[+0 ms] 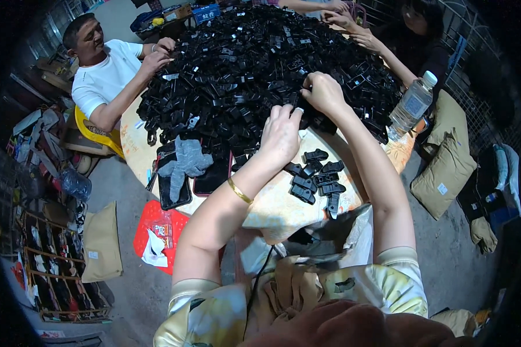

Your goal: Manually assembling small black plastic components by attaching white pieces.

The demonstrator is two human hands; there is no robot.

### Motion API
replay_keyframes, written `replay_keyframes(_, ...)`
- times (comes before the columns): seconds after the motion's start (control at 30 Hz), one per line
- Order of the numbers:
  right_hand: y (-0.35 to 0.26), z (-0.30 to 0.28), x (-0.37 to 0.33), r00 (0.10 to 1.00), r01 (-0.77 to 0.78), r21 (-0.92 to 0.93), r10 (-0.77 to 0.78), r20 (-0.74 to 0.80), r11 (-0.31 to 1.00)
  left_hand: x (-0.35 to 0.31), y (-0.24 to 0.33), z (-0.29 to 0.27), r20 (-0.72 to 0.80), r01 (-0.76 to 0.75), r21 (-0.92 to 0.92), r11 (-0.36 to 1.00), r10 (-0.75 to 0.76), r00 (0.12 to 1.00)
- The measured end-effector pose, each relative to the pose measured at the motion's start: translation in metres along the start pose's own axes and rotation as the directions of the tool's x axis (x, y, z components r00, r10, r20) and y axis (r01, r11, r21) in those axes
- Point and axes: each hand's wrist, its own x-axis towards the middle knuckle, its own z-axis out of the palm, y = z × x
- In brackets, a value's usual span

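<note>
A large heap of small black plastic parts [255,63] covers a round table [272,208]. My left hand [281,134] rests at the near edge of the heap, fingers curled, a gold bangle on its wrist. My right hand [323,92] sits just beyond it on the heap, fingers closed around a black part; the grip itself is mostly hidden. Several black parts [317,180] lie apart in a small group on the bare tabletop near me.
A clear plastic water bottle [412,105] stands at the table's right edge. A grey glove [186,162] lies on dark phones [176,185] at the left. A person in white [107,78] sits at left; other people's hands [353,32] reach in opposite. Tan sacks [446,162] and a red stool [156,234] are on the floor.
</note>
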Motion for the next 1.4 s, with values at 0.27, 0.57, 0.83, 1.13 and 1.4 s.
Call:
replay_keyframes(0.27,0.007,-0.002,-0.002,0.993,-0.005,0.116,0.019,-0.120,0.993,-0.002,0.000,-0.003,0.008,0.009,-0.101,0.995,-0.009,1.000)
replay_keyframes(0.57,0.012,-0.057,-0.035,0.929,-0.365,0.881,0.170,0.327,0.300,-0.001,0.002,-0.004,0.075,0.133,-0.074,0.988,-0.128,0.989)
replay_keyframes(0.83,0.027,-0.045,-0.048,0.968,-0.220,0.956,0.164,0.190,0.194,0.014,0.019,0.013,0.229,0.053,0.094,0.994,-0.074,0.971)
replay_keyframes(1.13,0.009,-0.036,-0.052,0.988,-0.130,0.966,0.105,0.109,0.223,0.032,0.018,0.017,-0.041,0.238,0.057,0.970,-0.236,0.971)
replay_keyframes(1.4,-0.007,-0.032,-0.062,0.970,0.238,0.832,-0.074,-0.233,0.502,0.032,0.002,-0.013,0.363,0.502,-0.772,0.390,-0.379,0.851)
